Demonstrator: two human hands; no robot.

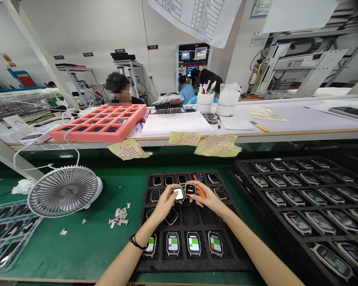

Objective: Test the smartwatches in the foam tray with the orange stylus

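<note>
Side by side above a black foam tray (167,264), my two hands each hold a watch body. My left hand (167,200) grips a watch with a bright white screen (178,194), its thumb on the screen. In my right hand (207,196) are a watch with a dark screen (190,190) and an orange pen-like tool (199,186), which slants up between the fingers. The two watches are very close or touching. Beneath them the tray holds rows of watches, and the front row, including one watch (193,243), shows green and white screens.
Another foam tray (247,171) full of watches lies at the right. At the left are a round fan (68,190), a clear plastic tray (6,262) and small scattered pieces (119,217). A raised shelf (167,139) carries a pink tray (119,135); people sit beyond.
</note>
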